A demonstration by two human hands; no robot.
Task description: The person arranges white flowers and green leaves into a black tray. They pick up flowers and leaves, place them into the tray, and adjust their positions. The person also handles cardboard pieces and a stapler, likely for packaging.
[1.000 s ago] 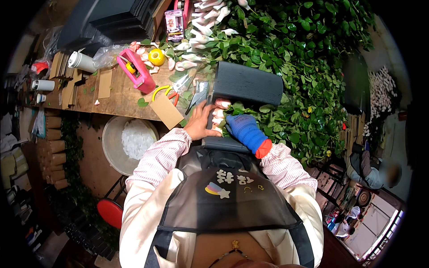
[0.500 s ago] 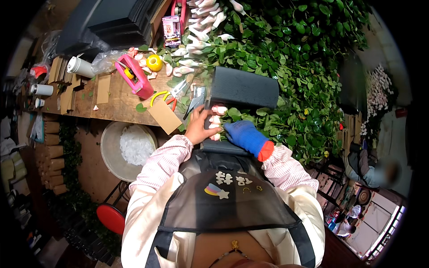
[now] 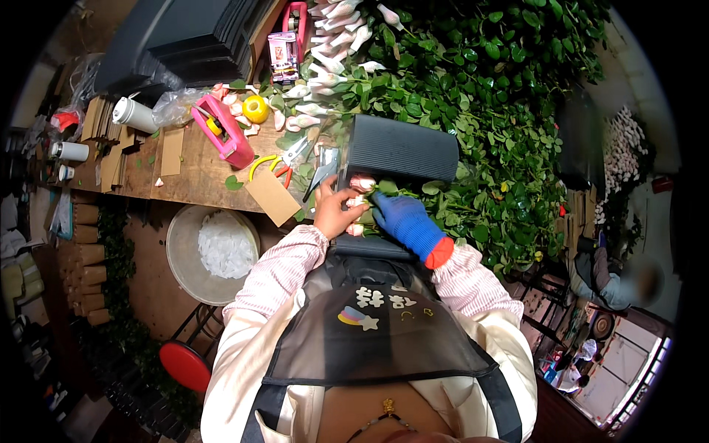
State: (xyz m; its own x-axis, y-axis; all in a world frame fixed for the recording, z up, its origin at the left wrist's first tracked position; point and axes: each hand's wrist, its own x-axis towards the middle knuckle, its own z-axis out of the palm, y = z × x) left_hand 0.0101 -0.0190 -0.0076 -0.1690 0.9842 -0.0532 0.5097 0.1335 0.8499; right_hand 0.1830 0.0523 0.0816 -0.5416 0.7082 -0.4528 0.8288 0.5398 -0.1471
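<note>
Green leaves [image 3: 502, 140] fill the right and bound the hands' room on that side. On the left the front edge of the brown wooden tabletop [image 3: 199, 171] bends across, with a pale tub [image 3: 176, 251] of white pieces below it. A ribbed dark block [image 3: 402, 148] lies just beyond the hands and a dark pad [image 3: 373, 247] just before the person's body, leaving a narrow gap between. Wood shows between the pink tape dispenser [image 3: 225, 136] and the front edge.

Across the surface, largest first, are a stack of black sheets [image 3: 199, 44] at the far left, white-wrapped flower heads [image 3: 343, 37] at the far middle, a tan card [image 3: 272, 198] over the front edge, yellow-and-orange-handled cutters [image 3: 279, 160] and a yellow tape roll [image 3: 255, 109]. Beyond the leaves, a co-worker [image 3: 609, 284] shows at the right, near the picture's dark rim.

Pale pink roses [image 3: 361, 182] lie in the gap, partly covered by fingers. The bare left hand [image 3: 337, 210] bends its fingers and thumb against them; the blue-gloved right hand [image 3: 406, 220] is just beside, at the stems. Blur and overlap hide the contact, so I cannot tell whether either one grips.
</note>
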